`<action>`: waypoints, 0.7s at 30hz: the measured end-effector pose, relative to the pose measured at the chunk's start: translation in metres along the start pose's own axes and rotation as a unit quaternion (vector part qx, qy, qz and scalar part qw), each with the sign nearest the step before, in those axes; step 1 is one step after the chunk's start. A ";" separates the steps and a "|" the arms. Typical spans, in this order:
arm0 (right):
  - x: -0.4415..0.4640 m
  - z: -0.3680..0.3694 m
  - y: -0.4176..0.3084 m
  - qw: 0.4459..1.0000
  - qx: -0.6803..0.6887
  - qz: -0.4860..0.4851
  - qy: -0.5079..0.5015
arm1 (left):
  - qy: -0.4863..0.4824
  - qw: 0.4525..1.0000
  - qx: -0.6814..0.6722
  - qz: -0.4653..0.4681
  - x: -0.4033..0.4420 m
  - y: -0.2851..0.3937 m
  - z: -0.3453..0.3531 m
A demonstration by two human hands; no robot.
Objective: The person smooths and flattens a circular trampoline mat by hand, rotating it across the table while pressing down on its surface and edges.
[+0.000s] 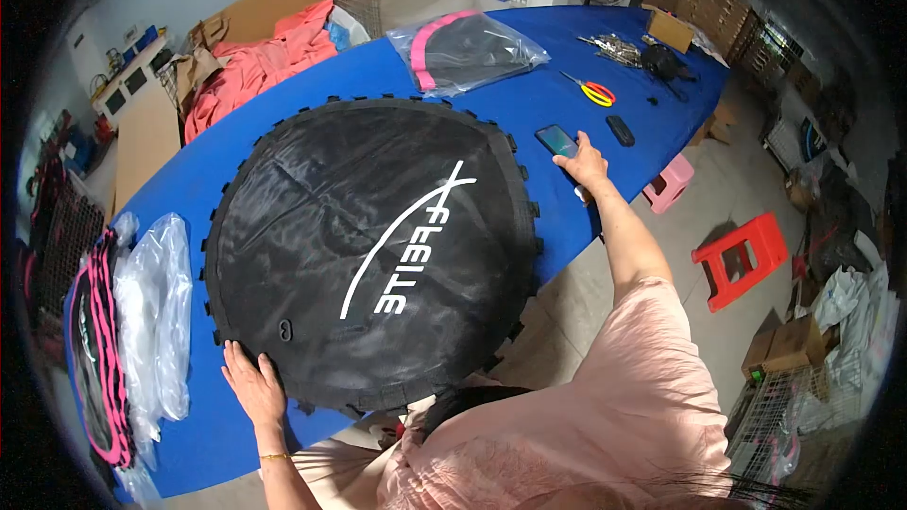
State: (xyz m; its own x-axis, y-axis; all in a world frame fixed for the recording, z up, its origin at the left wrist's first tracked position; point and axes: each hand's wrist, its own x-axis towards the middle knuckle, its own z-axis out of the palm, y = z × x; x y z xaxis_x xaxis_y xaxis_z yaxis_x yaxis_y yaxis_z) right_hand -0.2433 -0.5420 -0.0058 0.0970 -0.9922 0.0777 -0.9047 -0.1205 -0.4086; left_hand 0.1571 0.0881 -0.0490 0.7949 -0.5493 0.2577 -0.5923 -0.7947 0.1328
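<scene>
A large round black trampoline mat with white lettering and tabs around its rim lies on the blue table. My left hand rests flat at the mat's near-left edge, fingers stretched out. A small black figure-eight-shaped piece lies on the mat close to those fingers. Over to the right, my right hand has its thumb and fingers at the near end of a smartphone with a lit screen. The phone is on or just above the table; how firmly it is gripped is partly hidden.
Yellow-and-red scissors, a small black case and a pile of metal parts lie right. A bagged pink-and-black piece is at the back. Pink-edged mats and plastic bags sit left. A red stool stands on the floor.
</scene>
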 end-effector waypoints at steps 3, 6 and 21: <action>0.005 0.000 -0.004 1.000 -0.001 0.013 -0.006 | 0.000 1.000 -0.004 -0.002 0.000 -0.001 0.001; 0.011 0.000 -0.005 1.000 0.004 0.028 -0.004 | 0.003 1.000 -0.002 -0.001 0.000 -0.001 0.001; 0.009 0.005 0.003 0.998 0.061 -0.009 0.011 | 0.001 1.000 -0.001 -0.005 0.000 0.004 0.000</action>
State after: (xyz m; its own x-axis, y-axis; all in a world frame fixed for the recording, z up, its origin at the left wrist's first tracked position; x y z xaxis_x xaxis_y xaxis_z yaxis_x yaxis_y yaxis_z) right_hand -0.2433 -0.5516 -0.0110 0.1031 -0.9890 0.1062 -0.8452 -0.1434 -0.5149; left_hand 0.1545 0.0854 -0.0481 0.8004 -0.5411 0.2581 -0.5849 -0.7993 0.1378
